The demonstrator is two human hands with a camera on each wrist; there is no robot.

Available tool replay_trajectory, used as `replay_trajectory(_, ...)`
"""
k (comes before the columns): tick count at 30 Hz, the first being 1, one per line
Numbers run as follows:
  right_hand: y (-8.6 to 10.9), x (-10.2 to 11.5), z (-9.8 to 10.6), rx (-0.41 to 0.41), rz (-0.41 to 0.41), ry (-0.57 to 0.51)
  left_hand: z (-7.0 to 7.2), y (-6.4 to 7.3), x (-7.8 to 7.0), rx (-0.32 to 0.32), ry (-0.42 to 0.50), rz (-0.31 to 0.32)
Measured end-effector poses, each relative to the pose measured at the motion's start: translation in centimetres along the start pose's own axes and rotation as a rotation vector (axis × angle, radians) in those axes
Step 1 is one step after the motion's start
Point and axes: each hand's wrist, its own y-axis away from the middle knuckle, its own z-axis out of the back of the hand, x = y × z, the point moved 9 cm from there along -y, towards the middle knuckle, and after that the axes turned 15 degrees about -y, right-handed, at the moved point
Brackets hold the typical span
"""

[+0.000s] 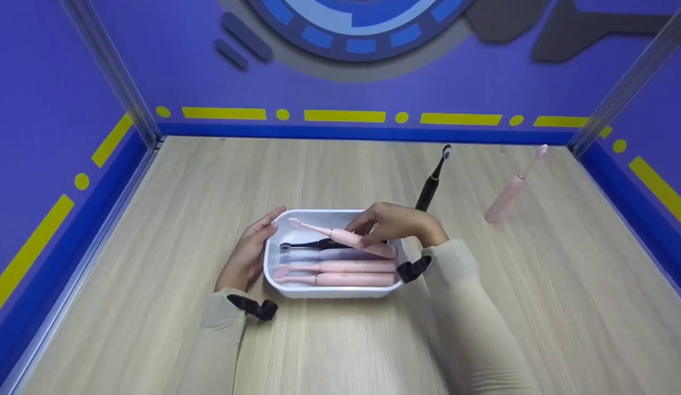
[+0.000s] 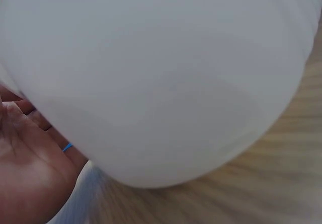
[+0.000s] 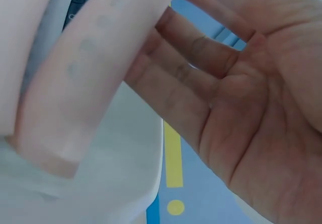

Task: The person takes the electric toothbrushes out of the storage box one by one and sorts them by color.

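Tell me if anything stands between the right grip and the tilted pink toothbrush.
Nothing visible does: the right grip pinches the tilted pink toothbrush by its handle. In the head view, the black toothbrush in the white container shows beneath it, not between the two.

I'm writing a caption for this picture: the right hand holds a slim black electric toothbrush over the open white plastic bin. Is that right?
Only the colour is wrong. The head view shows the right hand holding a slim pale-pink electric toothbrush over the open white plastic bin.
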Motion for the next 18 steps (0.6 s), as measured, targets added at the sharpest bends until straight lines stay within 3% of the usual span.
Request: replay_trajectory(18, 1.8, 0.0, 2.2, -0.159, 0.101, -0.156, 0.0, 0.0, -0.1, -0.002, -0.011, -0.003)
